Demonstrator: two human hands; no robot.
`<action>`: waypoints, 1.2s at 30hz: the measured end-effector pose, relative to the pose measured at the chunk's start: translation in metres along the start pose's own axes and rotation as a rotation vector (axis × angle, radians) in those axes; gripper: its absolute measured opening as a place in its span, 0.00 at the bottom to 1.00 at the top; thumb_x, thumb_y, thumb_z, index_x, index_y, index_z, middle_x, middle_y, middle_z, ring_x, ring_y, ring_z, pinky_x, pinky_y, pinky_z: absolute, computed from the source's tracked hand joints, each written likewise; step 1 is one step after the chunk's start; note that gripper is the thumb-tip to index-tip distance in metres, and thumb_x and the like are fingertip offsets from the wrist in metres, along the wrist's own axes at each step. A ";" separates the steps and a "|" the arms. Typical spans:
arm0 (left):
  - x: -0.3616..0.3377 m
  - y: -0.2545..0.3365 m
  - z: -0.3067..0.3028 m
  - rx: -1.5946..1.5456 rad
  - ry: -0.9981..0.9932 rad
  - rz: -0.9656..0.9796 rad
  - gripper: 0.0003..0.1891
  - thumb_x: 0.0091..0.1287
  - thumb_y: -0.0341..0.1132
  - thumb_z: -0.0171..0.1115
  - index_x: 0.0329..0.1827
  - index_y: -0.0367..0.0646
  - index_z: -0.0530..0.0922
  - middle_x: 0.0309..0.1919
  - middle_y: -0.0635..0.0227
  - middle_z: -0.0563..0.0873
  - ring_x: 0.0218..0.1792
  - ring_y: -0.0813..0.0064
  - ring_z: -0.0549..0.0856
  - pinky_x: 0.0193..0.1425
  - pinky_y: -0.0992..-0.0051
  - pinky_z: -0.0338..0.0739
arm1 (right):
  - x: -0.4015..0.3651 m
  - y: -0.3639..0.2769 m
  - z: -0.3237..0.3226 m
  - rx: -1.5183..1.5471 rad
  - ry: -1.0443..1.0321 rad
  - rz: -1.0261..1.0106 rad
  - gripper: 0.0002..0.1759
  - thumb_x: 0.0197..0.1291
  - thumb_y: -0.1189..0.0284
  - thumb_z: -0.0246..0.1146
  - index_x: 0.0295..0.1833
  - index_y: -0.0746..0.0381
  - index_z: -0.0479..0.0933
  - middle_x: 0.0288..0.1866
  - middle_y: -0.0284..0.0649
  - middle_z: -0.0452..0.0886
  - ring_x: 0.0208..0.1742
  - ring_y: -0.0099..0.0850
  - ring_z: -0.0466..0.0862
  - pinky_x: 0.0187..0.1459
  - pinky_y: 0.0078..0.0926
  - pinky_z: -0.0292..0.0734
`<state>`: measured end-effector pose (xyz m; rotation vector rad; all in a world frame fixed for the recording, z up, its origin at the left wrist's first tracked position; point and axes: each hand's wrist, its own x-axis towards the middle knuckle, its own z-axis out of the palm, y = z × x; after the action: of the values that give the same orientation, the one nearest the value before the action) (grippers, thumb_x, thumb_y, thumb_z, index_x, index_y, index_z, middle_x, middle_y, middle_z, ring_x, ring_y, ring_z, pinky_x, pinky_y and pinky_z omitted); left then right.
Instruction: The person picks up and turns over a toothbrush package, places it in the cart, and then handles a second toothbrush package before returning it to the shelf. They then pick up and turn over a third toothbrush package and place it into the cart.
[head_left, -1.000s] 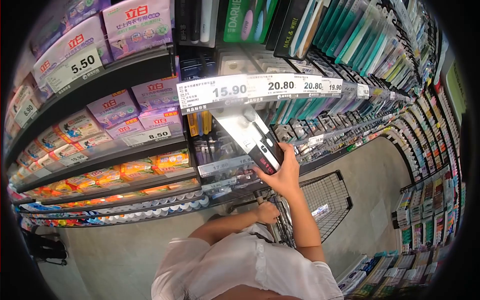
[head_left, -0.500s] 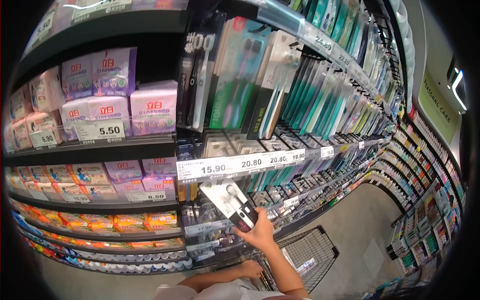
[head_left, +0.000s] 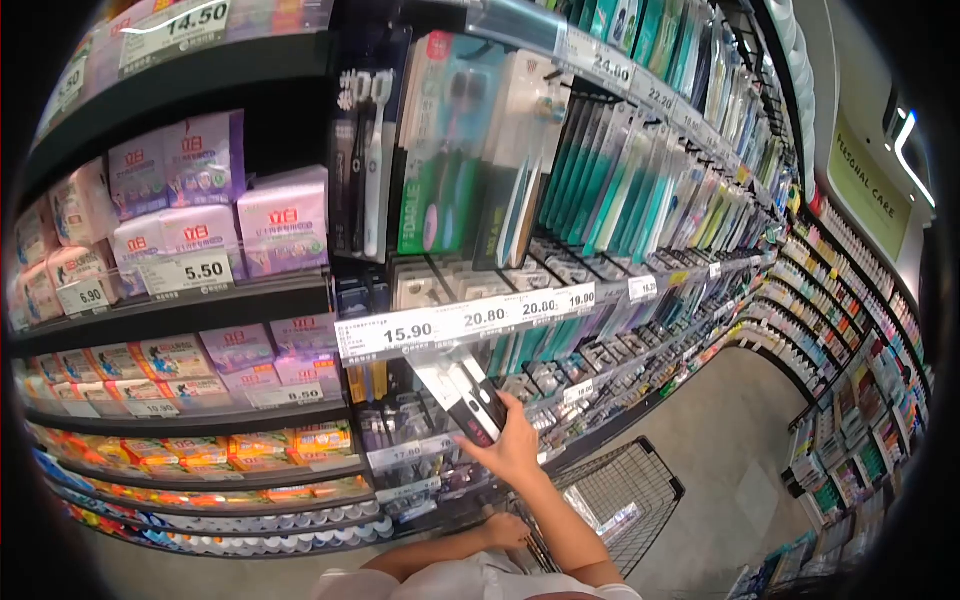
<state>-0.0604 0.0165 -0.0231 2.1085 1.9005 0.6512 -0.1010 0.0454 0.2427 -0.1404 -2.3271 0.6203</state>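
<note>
My right hand is closed round the lower end of a flat black-and-white blister pack. The pack tilts, its far end reaching under the price rail of the toothbrush rack. Whether that end touches a hook cannot be made out. Low in the view, my left hand is closed at the near end of a wire shopping cart, its fingers partly hidden. Right above the rail hang packaged toothbrushes, among them a green Darlie pack.
Soap packs in pink and purple fill the shelves on the left. Rows of hanging packs run back to the right. The grey aisle floor lies beyond the cart, with another stocked shelf across it.
My right hand has pushed the blister pack farther in under the price rail, so less of it shows. The view has shifted slightly. My left hand stays by the cart.
</note>
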 end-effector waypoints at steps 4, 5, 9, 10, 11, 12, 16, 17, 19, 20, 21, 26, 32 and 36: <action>-0.004 -0.004 0.014 0.092 0.028 0.068 0.16 0.55 0.48 0.55 0.29 0.44 0.78 0.29 0.61 0.82 0.35 0.61 0.82 0.42 0.60 0.75 | 0.003 -0.007 0.003 0.023 0.066 -0.053 0.46 0.38 0.52 0.75 0.58 0.65 0.62 0.43 0.50 0.78 0.38 0.46 0.82 0.36 0.38 0.78; -0.005 -0.003 0.011 0.094 0.022 0.089 0.16 0.55 0.48 0.55 0.29 0.44 0.78 0.29 0.61 0.82 0.36 0.61 0.82 0.43 0.60 0.74 | 0.003 -0.008 0.004 0.047 0.041 -0.018 0.48 0.37 0.53 0.76 0.58 0.67 0.61 0.43 0.52 0.78 0.40 0.46 0.82 0.40 0.37 0.78; -0.004 -0.013 0.040 0.067 0.392 0.112 0.12 0.53 0.45 0.56 0.29 0.46 0.77 0.27 0.63 0.80 0.33 0.63 0.81 0.41 0.62 0.74 | 0.006 -0.011 0.008 0.132 0.009 0.048 0.48 0.37 0.57 0.77 0.58 0.68 0.58 0.43 0.53 0.79 0.42 0.45 0.82 0.44 0.35 0.77; -0.004 -0.013 0.043 0.070 0.396 0.091 0.12 0.53 0.45 0.57 0.29 0.46 0.77 0.27 0.63 0.80 0.33 0.64 0.81 0.41 0.62 0.74 | 0.007 -0.012 0.008 0.139 0.008 0.062 0.48 0.38 0.57 0.77 0.58 0.69 0.58 0.43 0.53 0.79 0.43 0.44 0.83 0.44 0.35 0.77; -0.003 -0.013 0.048 0.073 0.399 0.070 0.11 0.53 0.45 0.57 0.29 0.47 0.77 0.27 0.64 0.80 0.33 0.64 0.81 0.41 0.62 0.74 | 0.008 -0.012 0.010 0.158 0.005 0.082 0.47 0.37 0.59 0.77 0.58 0.69 0.58 0.43 0.54 0.79 0.43 0.44 0.82 0.44 0.34 0.77; -0.001 -0.016 0.056 0.083 0.425 0.099 0.11 0.53 0.45 0.57 0.29 0.47 0.77 0.27 0.64 0.80 0.33 0.65 0.81 0.40 0.63 0.75 | 0.009 -0.014 0.010 0.172 0.003 0.099 0.47 0.37 0.60 0.78 0.57 0.69 0.58 0.42 0.53 0.79 0.43 0.44 0.82 0.45 0.34 0.77; 0.006 -0.032 0.080 0.095 0.406 0.142 0.11 0.52 0.44 0.57 0.31 0.48 0.78 0.29 0.65 0.81 0.34 0.65 0.82 0.38 0.64 0.76 | 0.010 -0.016 0.017 0.146 0.019 0.165 0.49 0.36 0.60 0.78 0.58 0.69 0.56 0.42 0.55 0.78 0.42 0.46 0.82 0.43 0.35 0.77; 0.008 -0.034 0.084 0.077 0.337 0.114 0.11 0.52 0.44 0.57 0.32 0.48 0.79 0.30 0.65 0.82 0.35 0.65 0.82 0.38 0.64 0.76 | 0.011 -0.019 0.017 0.125 0.005 0.201 0.49 0.36 0.59 0.78 0.58 0.69 0.56 0.42 0.55 0.78 0.42 0.46 0.82 0.43 0.36 0.77; 0.012 -0.036 0.092 0.027 0.282 0.086 0.13 0.52 0.43 0.57 0.36 0.48 0.80 0.33 0.64 0.83 0.38 0.64 0.83 0.40 0.63 0.78 | 0.013 -0.024 0.021 0.089 -0.006 0.232 0.50 0.36 0.58 0.78 0.58 0.69 0.56 0.42 0.56 0.78 0.42 0.47 0.82 0.42 0.36 0.77; 0.014 -0.038 0.097 0.002 0.256 0.070 0.14 0.51 0.43 0.57 0.38 0.48 0.81 0.35 0.63 0.84 0.39 0.64 0.83 0.41 0.63 0.78 | 0.013 -0.024 0.025 0.076 -0.003 0.229 0.50 0.36 0.58 0.78 0.58 0.69 0.56 0.42 0.56 0.78 0.42 0.48 0.82 0.42 0.36 0.77; 0.015 -0.032 0.087 -0.020 0.320 0.072 0.14 0.52 0.43 0.57 0.38 0.48 0.81 0.35 0.63 0.84 0.38 0.63 0.83 0.42 0.63 0.78 | 0.012 -0.024 0.028 0.061 -0.001 0.226 0.50 0.36 0.57 0.78 0.58 0.69 0.56 0.42 0.56 0.78 0.41 0.48 0.82 0.42 0.36 0.77; 0.016 -0.035 0.090 -0.051 0.322 0.092 0.15 0.51 0.43 0.57 0.38 0.48 0.82 0.33 0.60 0.85 0.35 0.61 0.84 0.42 0.63 0.79 | 0.012 -0.018 0.036 0.093 0.017 0.270 0.49 0.36 0.56 0.77 0.57 0.70 0.58 0.42 0.55 0.78 0.42 0.46 0.82 0.42 0.36 0.77; 0.018 -0.037 0.095 -0.018 0.313 0.080 0.12 0.50 0.42 0.57 0.30 0.44 0.82 0.26 0.57 0.84 0.29 0.58 0.84 0.34 0.61 0.80 | 0.010 -0.011 0.036 0.128 0.087 0.202 0.47 0.37 0.57 0.77 0.56 0.70 0.59 0.42 0.55 0.78 0.41 0.44 0.82 0.43 0.35 0.75; 0.015 -0.029 0.080 -0.033 0.319 0.071 0.12 0.49 0.42 0.57 0.27 0.43 0.81 0.24 0.56 0.83 0.28 0.57 0.84 0.33 0.59 0.79 | 0.008 -0.006 0.024 0.493 -0.089 0.272 0.40 0.41 0.63 0.75 0.56 0.66 0.61 0.40 0.41 0.77 0.38 0.31 0.78 0.41 0.28 0.74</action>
<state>-0.0480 0.0453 -0.1033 2.1659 1.9578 1.0838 -0.1225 0.0328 0.2357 -0.2032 -2.1801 1.3384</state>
